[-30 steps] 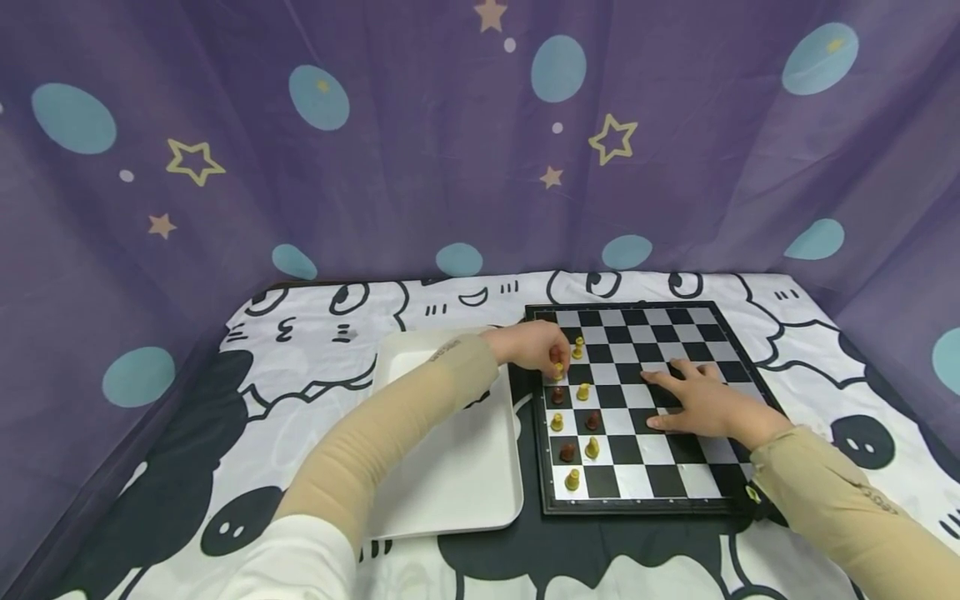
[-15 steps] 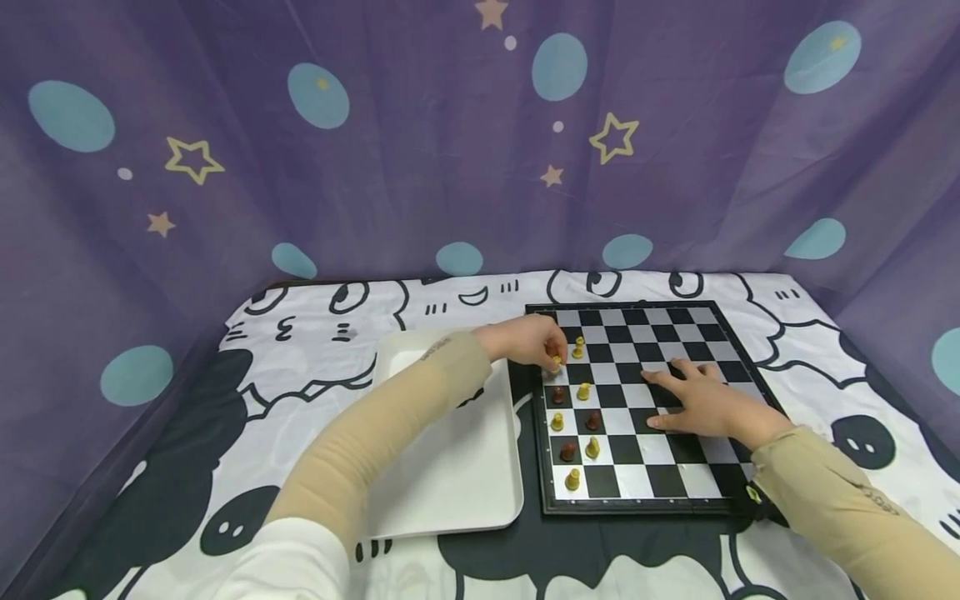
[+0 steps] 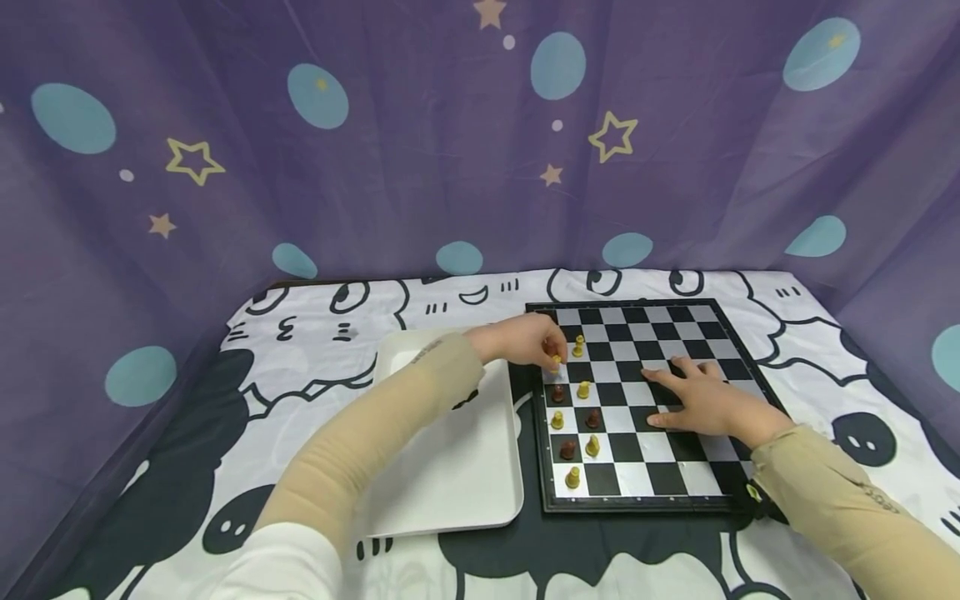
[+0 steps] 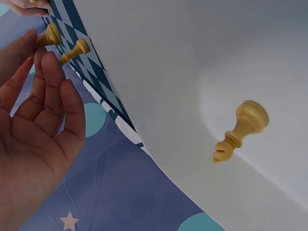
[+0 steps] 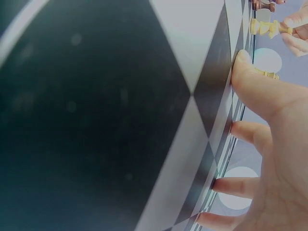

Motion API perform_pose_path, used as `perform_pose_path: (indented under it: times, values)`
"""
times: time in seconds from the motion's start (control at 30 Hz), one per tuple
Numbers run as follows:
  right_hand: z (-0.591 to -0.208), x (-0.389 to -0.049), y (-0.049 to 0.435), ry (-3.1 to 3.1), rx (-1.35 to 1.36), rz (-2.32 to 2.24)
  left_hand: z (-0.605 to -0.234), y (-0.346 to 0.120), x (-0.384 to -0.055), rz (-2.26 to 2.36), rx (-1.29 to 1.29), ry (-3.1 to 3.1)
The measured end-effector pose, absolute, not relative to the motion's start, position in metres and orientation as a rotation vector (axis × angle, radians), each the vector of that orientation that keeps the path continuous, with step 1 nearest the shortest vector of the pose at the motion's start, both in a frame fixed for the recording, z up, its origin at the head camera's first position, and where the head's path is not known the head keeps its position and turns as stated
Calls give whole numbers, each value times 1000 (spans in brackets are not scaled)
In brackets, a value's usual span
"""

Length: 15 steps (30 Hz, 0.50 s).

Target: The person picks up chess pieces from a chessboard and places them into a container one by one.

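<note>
My left hand (image 3: 528,340) pinches a yellow chess piece (image 4: 51,35) between thumb and fingertips, close over the far left part of the chessboard (image 3: 652,504). Only the base of that piece shows clearly; the fingers hide its top. Just to its right stands another yellow chess piece (image 3: 578,347). Nearer me on the left columns are several more, among them a dark red piece (image 3: 567,450) and a yellow piece (image 3: 573,477). My right hand (image 3: 705,402) rests on the board's right half, fingers spread and fingertips on the squares.
A white tray (image 3: 450,521) stands left of the board, under my left forearm. Inside it lies a yellow bishop (image 4: 248,122). A patterned cloth (image 3: 300,400) covers the table, and a purple curtain (image 3: 420,167) hangs behind.
My left hand has shifted slightly left and away from me, the yellow chess piece rising a little with it. My right hand has stayed in place.
</note>
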State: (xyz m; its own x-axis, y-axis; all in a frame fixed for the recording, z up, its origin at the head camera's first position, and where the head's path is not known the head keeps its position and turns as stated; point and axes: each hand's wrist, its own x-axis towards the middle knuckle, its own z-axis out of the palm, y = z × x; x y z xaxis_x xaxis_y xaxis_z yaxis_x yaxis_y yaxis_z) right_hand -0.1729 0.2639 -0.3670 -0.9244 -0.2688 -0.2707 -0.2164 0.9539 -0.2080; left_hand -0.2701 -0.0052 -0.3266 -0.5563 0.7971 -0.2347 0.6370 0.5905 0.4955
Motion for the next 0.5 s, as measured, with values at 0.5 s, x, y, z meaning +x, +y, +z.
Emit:
perform_pose_path:
  times: [0.5]
  values:
    - [-367, -173, 263, 2799, -344, -254, -325, -18, -267, 555, 1149, 2374]
